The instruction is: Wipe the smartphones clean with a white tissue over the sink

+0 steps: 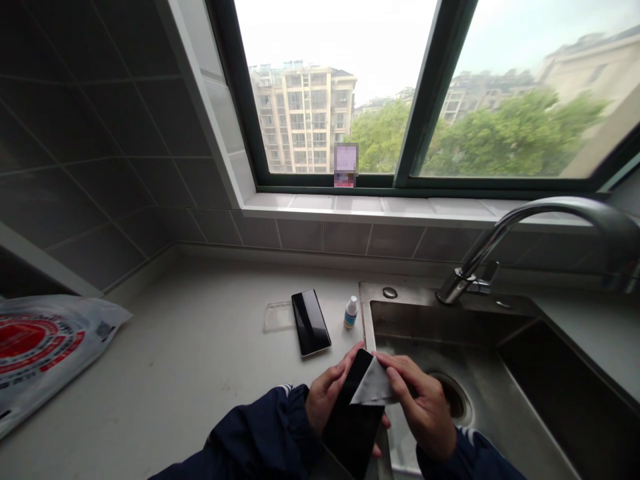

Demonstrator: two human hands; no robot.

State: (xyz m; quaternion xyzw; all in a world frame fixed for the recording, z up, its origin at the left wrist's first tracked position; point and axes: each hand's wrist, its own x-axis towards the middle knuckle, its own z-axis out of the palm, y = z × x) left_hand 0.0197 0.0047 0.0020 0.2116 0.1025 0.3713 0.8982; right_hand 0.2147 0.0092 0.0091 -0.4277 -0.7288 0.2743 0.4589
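Note:
My left hand grips a black phone by its left edge, screen up, over the sink's near rim. My right hand pinches a small grey cloth and presses it on the upper part of the phone's screen. Further back on the counter lie a second black phone, a clear phone case partly under it, and a small white dropper bottle with a blue label.
A steel sink with a drain fills the right side, under a curved tap. A printed plastic bag lies at the counter's left. Tiled walls and a window sill are behind.

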